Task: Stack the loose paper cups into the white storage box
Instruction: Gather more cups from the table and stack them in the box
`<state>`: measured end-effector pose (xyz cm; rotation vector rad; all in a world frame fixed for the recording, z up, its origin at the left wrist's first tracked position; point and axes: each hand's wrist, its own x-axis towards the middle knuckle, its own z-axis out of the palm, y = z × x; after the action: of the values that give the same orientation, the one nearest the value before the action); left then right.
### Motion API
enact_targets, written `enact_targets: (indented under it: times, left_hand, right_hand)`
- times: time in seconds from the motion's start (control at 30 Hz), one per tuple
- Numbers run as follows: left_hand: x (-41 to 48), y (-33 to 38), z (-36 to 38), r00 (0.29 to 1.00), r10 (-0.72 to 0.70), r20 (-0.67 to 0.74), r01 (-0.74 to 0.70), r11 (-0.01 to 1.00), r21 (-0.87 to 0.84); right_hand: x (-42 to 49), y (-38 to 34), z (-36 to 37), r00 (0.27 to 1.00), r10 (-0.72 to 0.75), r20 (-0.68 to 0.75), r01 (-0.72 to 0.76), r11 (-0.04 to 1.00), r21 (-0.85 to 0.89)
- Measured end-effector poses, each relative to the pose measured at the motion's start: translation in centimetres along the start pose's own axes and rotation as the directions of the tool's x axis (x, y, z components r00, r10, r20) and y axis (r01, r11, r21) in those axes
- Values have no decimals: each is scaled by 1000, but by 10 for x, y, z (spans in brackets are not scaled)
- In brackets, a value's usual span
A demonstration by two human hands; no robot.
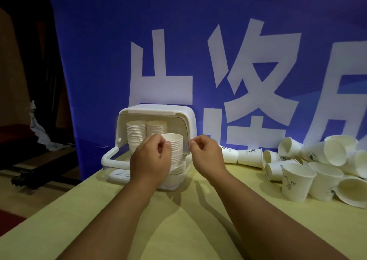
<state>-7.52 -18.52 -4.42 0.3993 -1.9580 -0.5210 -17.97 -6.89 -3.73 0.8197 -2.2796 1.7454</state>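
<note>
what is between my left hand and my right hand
In the head view, a stack of paper cups stands between the left hand and the right hand, at the open front of the white storage box.

The left hand (152, 160) is gripping a stack of paper cups (175, 146) at the open front of the white storage box (158, 110), which is sitting by the table's (198, 220) far left corner. The right hand (206, 156) is curling just beside the box's right side. Loose paper cups (297, 178) are lying along the far right edge.
</note>
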Motion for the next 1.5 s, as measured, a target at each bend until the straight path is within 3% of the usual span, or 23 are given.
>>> enact_targets:
  times: [0.13, 0.3, 0.47, 0.73, 0.87, 1.03, 1.13, 1.33, 1.5]
  left_hand:
    - [-12, 28, 1, 992, 30, 120, -40, 996, 82]
    - [-48, 71, 8, 946, -52, 320, 11, 992, 128]
    - [-85, 117, 25, 861, -106, 497, 59, 992, 109]
    - [-140, 222, 70, 717, -44, 695, 85, 996, -24]
    - [-168, 267, 100, 672, 36, 740, -22, 999, -30]
    - [-195, 304, 147, 568, 147, 810, -163, 985, -65]
    - [-205, 325, 179, 527, 221, 821, -195, 971, -136]
    - [-213, 366, 239, 477, 306, 824, -297, 939, -176]
    - [-215, 385, 270, 452, 338, 826, -286, 932, -225]
  right_hand:
    - [-20, 6, -32, 999, 52, -14, -52, 998, -26]
    - [-50, 16, -90, 993, 105, -54, -110, 989, -102]
    - [-89, 36, -170, 982, 160, -100, -177, 965, -196]
    - [-149, 81, -315, 926, 252, -281, -344, 870, -352]
    - [-168, 104, -379, 907, 287, -310, -411, 765, -496]
    - [-177, 138, -441, 857, 365, -365, -515, 553, -655]
    - [-172, 150, -462, 814, 376, -443, -579, 594, -559]
    - [-145, 170, -475, 820, 393, -416, -572, 597, -563]
    - [-138, 182, -474, 834, 337, -436, -546, 608, -576]
